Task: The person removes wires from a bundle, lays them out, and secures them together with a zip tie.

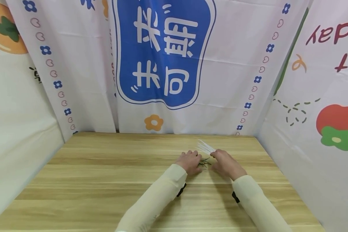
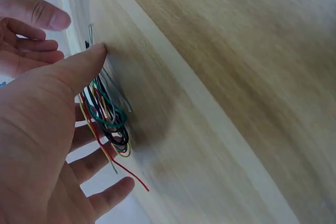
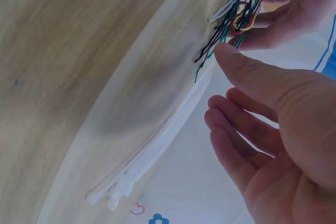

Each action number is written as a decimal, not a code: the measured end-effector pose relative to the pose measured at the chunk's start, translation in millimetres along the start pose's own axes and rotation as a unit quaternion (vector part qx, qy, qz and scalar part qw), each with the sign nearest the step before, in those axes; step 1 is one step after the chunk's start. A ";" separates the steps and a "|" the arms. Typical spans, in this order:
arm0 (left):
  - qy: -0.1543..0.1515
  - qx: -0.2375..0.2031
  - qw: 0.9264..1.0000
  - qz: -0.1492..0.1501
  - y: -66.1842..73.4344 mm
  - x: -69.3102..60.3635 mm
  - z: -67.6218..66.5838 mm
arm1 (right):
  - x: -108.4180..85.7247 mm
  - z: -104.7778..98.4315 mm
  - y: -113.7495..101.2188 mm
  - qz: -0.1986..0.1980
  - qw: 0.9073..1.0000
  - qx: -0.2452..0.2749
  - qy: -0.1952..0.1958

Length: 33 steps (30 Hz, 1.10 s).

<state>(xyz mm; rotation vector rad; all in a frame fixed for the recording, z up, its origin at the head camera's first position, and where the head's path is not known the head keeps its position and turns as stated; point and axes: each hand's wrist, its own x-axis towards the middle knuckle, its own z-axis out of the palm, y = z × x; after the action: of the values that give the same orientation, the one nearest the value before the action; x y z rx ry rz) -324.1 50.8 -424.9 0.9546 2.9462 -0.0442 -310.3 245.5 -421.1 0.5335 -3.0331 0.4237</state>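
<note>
My left hand (image 1: 189, 162) holds a bundle of thin coloured wires (image 2: 107, 111), black, green, red, yellow and grey, between thumb and fingers just over the wooden table. Some wires are looped, and a red end sticks out loose. Close by on the right is my right hand (image 1: 227, 163), its fingers loosely bent and its thumb near the wire ends; whether the thumb touches them I cannot tell. A bunch of white strips (image 3: 152, 153), resembling cable ties, lies on the table beyond the right hand. In the head view the strips (image 1: 205, 147) fan out past the right fingertips.
The wood-grain table (image 1: 104, 187) extends around both hands. White printed cloth (image 1: 232, 64) hangs behind its far edge and along both sides. Dark bands (image 1: 235, 197) sit under the sleeves at the wrists.
</note>
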 end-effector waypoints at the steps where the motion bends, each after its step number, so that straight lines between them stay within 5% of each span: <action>1: 0.000 0.002 1.000 -0.001 0.0 2.1 1.5 | 0.7 0.3 0.6 0.002 1.000 0.002 -0.001; 14: 0.035 0.048 0.998 -0.009 -5.2 25.2 19.6 | 2.4 1.2 1.7 0.010 1.000 0.018 -0.010; 23: 0.062 0.084 0.995 0.013 -4.8 23.7 27.3 | 7.4 1.5 -2.5 0.024 0.999 0.018 -0.026; 33: 0.080 0.093 0.992 0.005 -9.2 24.2 33.4 | 14.8 3.0 -5.5 0.027 0.999 0.011 -0.037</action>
<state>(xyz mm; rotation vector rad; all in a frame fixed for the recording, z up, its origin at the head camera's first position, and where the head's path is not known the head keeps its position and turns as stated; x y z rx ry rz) -348.0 56.1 -459.3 1.0422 3.1285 -0.2574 -322.3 234.8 -421.5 0.4793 -3.1242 0.4504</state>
